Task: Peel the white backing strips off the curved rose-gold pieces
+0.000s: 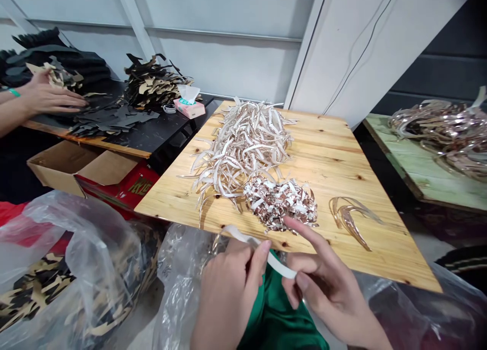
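A curved strip (280, 265), white on the face toward me, stretches between my two hands just in front of the table edge. My left hand (233, 284) is closed on it, thumb on top. The thumb and curled fingers of my right hand (323, 284) pinch its other end, while the index finger points out over the table. Beyond my fingers lies a heap of small shiny rose-gold and white scraps (281, 203). Behind that rises a large tangled pile of curved strips (251, 137). A few metallic strips (352, 215) rest apart on the right.
The wooden table (323, 147) has a front edge close to my hands. Plastic bags (83, 238) with cut scraps stand at lower left. A co-worker's hands (49, 94) handle pieces at a black table (152, 134) with a tissue box (189, 108). More strips (449, 132) cover a right-hand table.
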`<state>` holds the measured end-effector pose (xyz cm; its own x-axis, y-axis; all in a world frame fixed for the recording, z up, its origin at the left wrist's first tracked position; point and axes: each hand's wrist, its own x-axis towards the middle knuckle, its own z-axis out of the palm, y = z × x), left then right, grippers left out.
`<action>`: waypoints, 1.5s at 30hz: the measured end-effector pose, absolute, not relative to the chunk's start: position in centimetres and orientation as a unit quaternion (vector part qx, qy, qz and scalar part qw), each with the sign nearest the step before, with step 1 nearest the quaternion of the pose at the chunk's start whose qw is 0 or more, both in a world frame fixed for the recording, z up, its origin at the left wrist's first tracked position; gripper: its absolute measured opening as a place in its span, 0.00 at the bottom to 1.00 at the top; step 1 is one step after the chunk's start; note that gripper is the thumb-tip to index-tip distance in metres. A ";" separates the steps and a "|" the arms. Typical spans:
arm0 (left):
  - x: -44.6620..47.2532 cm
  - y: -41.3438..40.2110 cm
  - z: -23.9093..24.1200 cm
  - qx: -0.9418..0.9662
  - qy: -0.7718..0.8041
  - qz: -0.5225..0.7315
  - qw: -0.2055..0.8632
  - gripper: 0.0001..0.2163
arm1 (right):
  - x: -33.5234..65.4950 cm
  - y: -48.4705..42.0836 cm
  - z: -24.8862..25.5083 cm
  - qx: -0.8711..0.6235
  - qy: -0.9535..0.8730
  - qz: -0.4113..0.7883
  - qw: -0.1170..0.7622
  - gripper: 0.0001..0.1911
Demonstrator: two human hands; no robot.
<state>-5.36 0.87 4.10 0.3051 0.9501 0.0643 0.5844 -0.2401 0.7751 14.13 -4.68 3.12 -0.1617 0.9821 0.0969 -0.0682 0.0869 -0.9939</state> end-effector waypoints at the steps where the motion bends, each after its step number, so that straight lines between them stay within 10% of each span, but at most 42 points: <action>1: -5.3 0.8 4.3 0.748 0.508 0.281 0.321 0.26 | 14.1 -4.6 3.2 -0.406 -0.554 0.537 0.490 0.34; 25: -4.7 2.1 3.8 0.786 0.291 0.344 0.423 0.14 | 12.3 -4.8 4.3 -0.486 -0.515 0.455 0.540 0.43; 33: -2.5 2.2 2.5 0.635 0.235 0.443 0.588 0.19 | 12.2 -3.8 4.6 -0.422 -0.442 0.472 0.636 0.15; 38: -0.4 1.9 1.8 0.473 0.162 0.530 0.685 0.18 | 12.8 -2.7 4.3 -0.352 -0.392 0.517 0.675 0.21; 45: -1.6 1.6 0.7 0.557 0.211 0.584 0.551 0.14 | 12.9 -2.4 3.0 -0.405 -0.420 0.477 0.657 0.20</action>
